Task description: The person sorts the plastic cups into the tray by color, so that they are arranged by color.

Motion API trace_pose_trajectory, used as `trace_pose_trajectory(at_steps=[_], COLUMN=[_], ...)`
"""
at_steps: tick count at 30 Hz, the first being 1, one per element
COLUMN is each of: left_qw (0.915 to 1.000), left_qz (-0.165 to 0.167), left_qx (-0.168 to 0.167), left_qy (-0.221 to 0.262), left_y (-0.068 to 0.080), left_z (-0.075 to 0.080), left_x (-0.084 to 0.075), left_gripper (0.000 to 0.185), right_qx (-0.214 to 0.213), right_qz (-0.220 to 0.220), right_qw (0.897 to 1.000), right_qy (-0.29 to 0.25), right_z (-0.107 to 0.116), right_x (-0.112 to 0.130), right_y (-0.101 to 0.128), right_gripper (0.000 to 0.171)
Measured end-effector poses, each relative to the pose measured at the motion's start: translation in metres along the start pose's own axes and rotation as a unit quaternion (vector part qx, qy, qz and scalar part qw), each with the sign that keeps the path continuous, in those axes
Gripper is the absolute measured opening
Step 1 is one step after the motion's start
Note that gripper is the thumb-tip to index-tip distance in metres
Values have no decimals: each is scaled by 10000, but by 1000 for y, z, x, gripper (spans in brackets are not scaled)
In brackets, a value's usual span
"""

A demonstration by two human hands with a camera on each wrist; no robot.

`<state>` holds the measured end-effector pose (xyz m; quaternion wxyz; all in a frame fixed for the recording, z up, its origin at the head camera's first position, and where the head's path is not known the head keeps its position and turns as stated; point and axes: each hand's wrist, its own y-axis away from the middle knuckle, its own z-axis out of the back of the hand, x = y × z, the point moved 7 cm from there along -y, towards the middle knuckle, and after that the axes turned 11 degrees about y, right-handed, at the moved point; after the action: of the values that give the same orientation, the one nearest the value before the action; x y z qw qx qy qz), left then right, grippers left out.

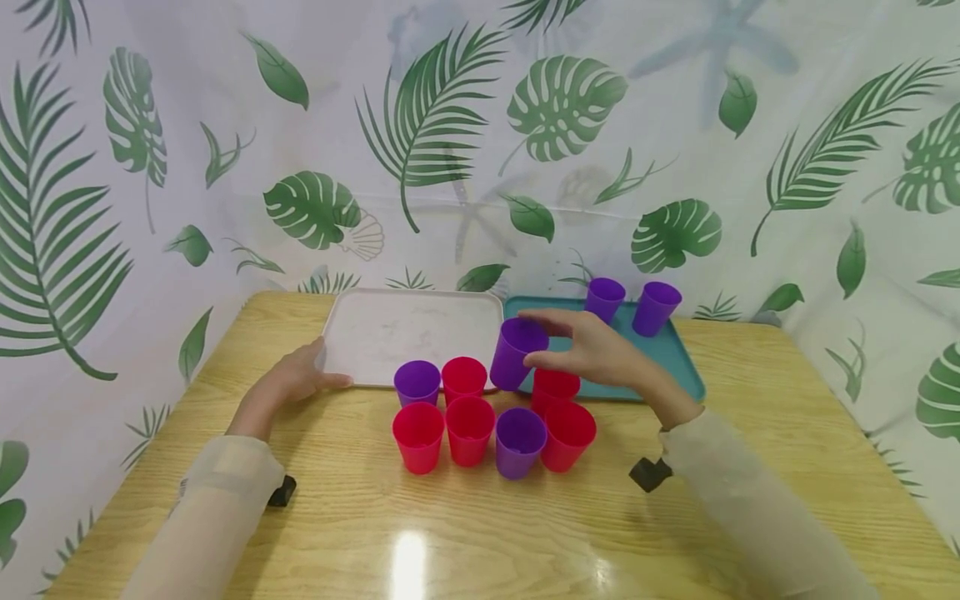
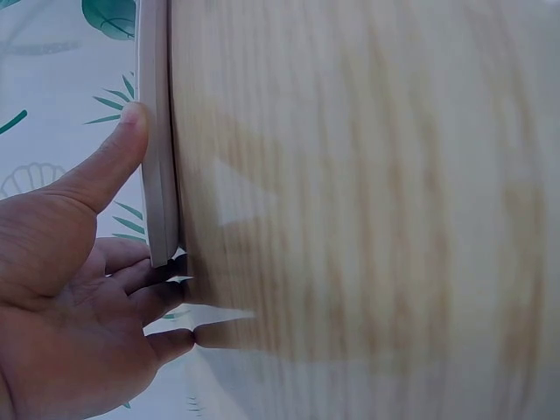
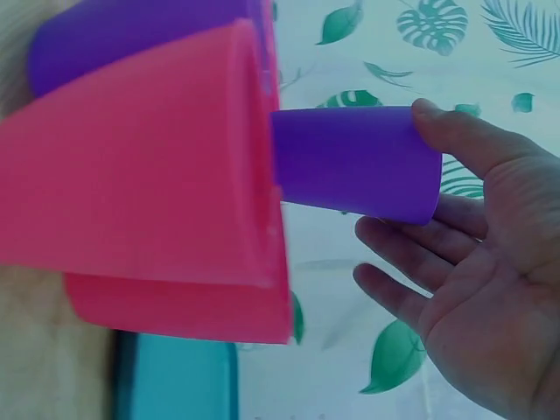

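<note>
My right hand [image 1: 588, 346] holds a purple cup [image 1: 516, 354] near its rim, thumb on one side and fingers on the other. The cup is raised, slightly tilted, by the inner front corner of the teal tray [image 1: 622, 389] and behind the red cups [image 1: 568, 437]. In the right wrist view, red cups [image 3: 140, 166] partly hide the held purple cup [image 3: 359, 162]. My left hand [image 1: 292, 372] rests at the front left corner of the white tray [image 1: 412, 333]. Its thumb [image 2: 114, 157] touches the tray's edge [image 2: 157, 175], with the fingers spread around the corner.
Several red cups and two purple cups [image 1: 417, 383] [image 1: 521, 442] stand upright in two rows before the trays. Two more purple cups [image 1: 603, 300] [image 1: 656, 308] stand at the teal tray's far side. A leaf-patterned cloth [image 1: 450, 167] hangs behind the wooden table [image 1: 337, 517].
</note>
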<state>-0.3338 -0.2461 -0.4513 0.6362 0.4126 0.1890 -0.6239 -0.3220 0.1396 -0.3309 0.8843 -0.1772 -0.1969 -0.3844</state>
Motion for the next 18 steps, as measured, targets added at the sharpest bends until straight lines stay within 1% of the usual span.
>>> trace_pose_trajectory(at_steps=[6,9,12,18], left_qw=[10000,10000,10000,9999], left_qz=[-31,-37,-70,-76], left_qx=[3,-1,1,22], left_qy=[-19,-23,-53,-98], left_y=[1,2,2,2], left_z=[1,1,1,1], left_x=[-2,-3,-3,-3], left_gripper=[106,106,107,107], right_qx=[-242,-375,-515,-1049], right_qz=[32,-60,-262,-775], right_qw=[9997,9992,9983,9914], right_qy=[-85,-131,-112,143], right_z=[23,35,45,63], right_x=[2,-2,-9,-32], right_y=[-6,-9,-13,-22], right_gripper=[66,67,69,71])
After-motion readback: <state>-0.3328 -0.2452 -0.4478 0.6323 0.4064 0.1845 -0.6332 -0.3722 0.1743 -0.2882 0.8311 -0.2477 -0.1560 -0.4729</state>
